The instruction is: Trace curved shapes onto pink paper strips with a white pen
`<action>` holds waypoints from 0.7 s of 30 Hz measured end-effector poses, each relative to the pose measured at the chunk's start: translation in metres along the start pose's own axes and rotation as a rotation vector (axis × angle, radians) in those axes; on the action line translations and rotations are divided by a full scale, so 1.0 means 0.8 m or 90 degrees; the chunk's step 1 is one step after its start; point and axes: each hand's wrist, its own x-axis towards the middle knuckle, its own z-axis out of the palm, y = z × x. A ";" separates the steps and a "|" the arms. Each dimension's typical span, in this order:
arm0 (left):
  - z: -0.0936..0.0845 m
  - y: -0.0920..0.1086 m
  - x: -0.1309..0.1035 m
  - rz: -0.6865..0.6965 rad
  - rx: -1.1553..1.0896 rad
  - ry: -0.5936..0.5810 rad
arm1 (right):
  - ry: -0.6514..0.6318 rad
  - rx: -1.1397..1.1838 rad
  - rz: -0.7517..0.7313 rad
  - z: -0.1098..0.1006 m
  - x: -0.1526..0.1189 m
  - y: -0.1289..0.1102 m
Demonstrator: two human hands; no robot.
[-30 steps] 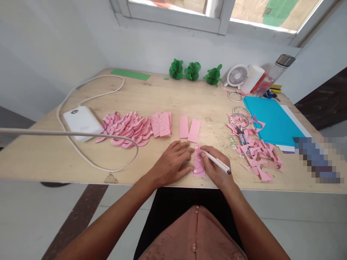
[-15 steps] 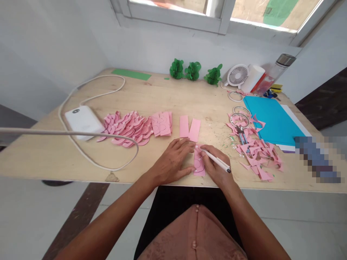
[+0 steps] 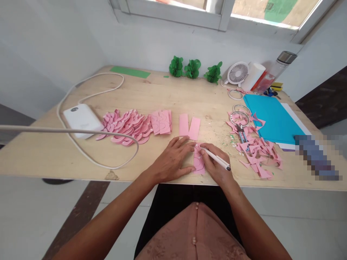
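Gripping a white pen (image 3: pixel 220 161) near its tip, the right hand (image 3: pixel 221 172) leans over a pink paper strip (image 3: pixel 199 167) at lower center of the frame, likely light, bendable and easily creased, best held by its edges, where the unclenched left hand (image 3: pixel 171 160) rests its fingertips.

3 green paper shapes (image 3: pixel 192 69) beside a white fan (image 3: pixel 238 73) near the wall (image 3: pixel 151 43).

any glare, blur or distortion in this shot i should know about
Head view throughout: the window is bright and partly washed out; the bottle leans outward, probably wide-angle stretch; a pixelated patch hides something at far right; drawn lines on the pink strip look soft.
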 end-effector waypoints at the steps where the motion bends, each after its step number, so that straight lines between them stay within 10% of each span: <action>1: 0.000 0.000 0.000 0.000 0.001 0.001 | 0.000 0.003 0.001 0.000 0.000 0.000; 21: -0.013 0.001 -0.001 -0.020 -0.032 0.000 | -0.006 0.001 0.014 -0.001 0.000 0.001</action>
